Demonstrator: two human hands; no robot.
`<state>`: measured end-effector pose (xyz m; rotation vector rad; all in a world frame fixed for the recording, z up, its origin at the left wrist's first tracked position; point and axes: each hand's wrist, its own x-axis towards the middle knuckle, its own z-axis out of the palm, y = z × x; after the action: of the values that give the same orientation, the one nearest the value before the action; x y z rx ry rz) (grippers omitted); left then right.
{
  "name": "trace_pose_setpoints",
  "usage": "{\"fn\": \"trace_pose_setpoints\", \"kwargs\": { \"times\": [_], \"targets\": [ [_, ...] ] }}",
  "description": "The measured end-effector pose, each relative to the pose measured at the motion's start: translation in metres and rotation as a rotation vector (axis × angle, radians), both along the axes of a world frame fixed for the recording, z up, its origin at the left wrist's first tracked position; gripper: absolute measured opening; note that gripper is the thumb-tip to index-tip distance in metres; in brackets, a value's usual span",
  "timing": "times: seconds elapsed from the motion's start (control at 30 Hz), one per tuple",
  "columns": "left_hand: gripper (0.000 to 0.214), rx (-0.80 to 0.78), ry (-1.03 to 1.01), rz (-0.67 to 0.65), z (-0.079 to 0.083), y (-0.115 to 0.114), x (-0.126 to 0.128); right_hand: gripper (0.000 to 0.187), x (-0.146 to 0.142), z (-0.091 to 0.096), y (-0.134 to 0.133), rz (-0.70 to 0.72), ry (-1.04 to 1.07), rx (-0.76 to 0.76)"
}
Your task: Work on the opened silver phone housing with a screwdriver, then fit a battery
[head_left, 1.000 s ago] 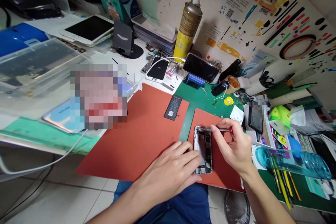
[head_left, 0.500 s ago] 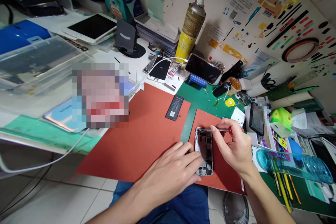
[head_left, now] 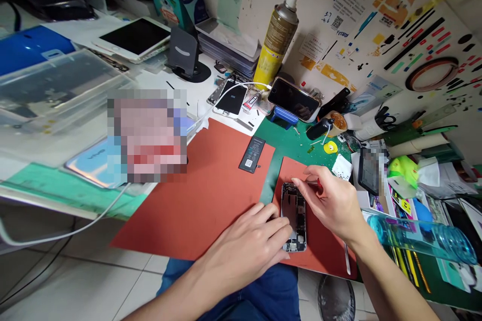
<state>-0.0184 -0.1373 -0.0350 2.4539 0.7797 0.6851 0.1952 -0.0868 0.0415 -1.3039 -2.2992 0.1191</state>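
Note:
An opened phone (head_left: pixel 294 210) lies on the red mat with its inner parts bare. My left hand (head_left: pixel 256 238) curls over its left side, fingertips on the frame and thumb by the lower edge, steadying it. At the phone's upper right, my right hand (head_left: pixel 331 200) pinches a slim tool with a red end (head_left: pixel 320 186); most of the tool is hidden by the fingers, so its kind is unclear. A black phone battery (head_left: pixel 251 154) rests on the mat up and to the left of the phone.
Behind the mat stand a yellow spray can (head_left: pixel 276 40) and a phone on a blue stand (head_left: pixel 293 99). A clear blue bottle (head_left: pixel 422 238) lies at the right, near several brushes. A white cable (head_left: pixel 101 218) hangs at the left, beside plastic boxes.
My right hand has shifted slightly left along the phone's top, with the tool now more covered by the fingers. The left hand and the phone stay put; the view moved a little.

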Motion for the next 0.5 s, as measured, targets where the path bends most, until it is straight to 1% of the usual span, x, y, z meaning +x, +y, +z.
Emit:
{"fn": "trace_pose_setpoints", "kwargs": {
  "times": [0.1, 0.17, 0.27, 0.5],
  "targets": [
    [0.031, 0.006, 0.004, 0.000, -0.0003, -0.0004, 0.0001, 0.004, -0.0031, -0.0005, 0.0048, 0.009, -0.024, 0.024],
    [0.031, 0.005, 0.003, 0.000, -0.0008, -0.0008, 0.0001, 0.006, -0.0044, -0.0013, 0.0068, 0.029, -0.032, 0.036],
    [0.031, 0.001, 0.006, -0.002, -0.0017, -0.0015, 0.0002, 0.004, -0.0056, -0.0028, 0.0081, 0.023, -0.039, 0.085],
    [0.031, 0.009, 0.002, 0.001, -0.0018, -0.0013, -0.0001, 0.005, -0.0055, -0.0033, 0.0067, 0.023, -0.022, 0.089]
  ]
}}
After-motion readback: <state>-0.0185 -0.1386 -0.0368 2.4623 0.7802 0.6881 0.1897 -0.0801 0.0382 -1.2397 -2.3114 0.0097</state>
